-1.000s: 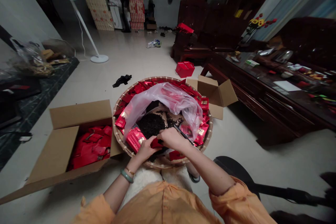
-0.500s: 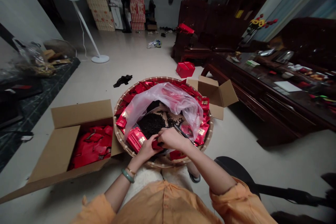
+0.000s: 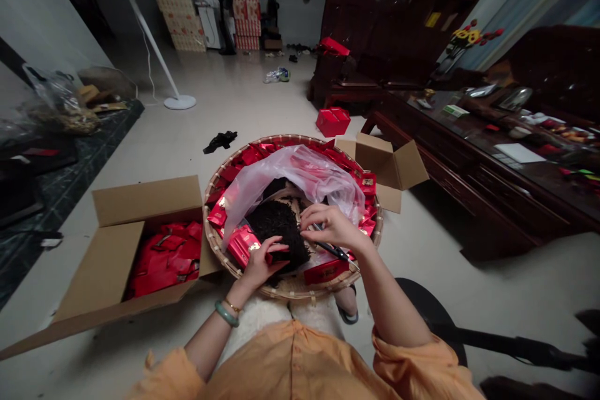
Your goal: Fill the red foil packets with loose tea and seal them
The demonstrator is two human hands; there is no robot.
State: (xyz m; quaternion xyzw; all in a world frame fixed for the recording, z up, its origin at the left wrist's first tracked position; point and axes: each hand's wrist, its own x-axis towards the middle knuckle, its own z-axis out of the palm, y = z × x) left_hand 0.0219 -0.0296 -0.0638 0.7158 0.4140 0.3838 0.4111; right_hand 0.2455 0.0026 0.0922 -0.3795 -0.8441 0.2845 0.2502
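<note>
A round woven basket (image 3: 290, 288) rests on my lap, ringed with red packets (image 3: 244, 244). In its middle a clear plastic bag (image 3: 300, 175) lies open around a pile of dark loose tea (image 3: 281, 228). My left hand (image 3: 259, 264) is at the near edge of the pile, fingers curled on a small red packet (image 3: 269, 257). My right hand (image 3: 330, 225) hovers over the right side of the pile, fingertips pinched together, with a dark thin tool (image 3: 334, 251) held under the palm. A long red packet (image 3: 325, 270) lies at the basket's front rim.
An open cardboard box (image 3: 112, 262) of red packets sits on the floor to my left. A smaller open box (image 3: 391, 165) stands behind the basket at right. A standing fan (image 3: 180, 102), a red box (image 3: 332, 122) and a long dark wooden table (image 3: 478, 187) are further off.
My right hand has left my left hand and moved up and right over the tea. My left hand stays at the pile's near edge with the red packet.
</note>
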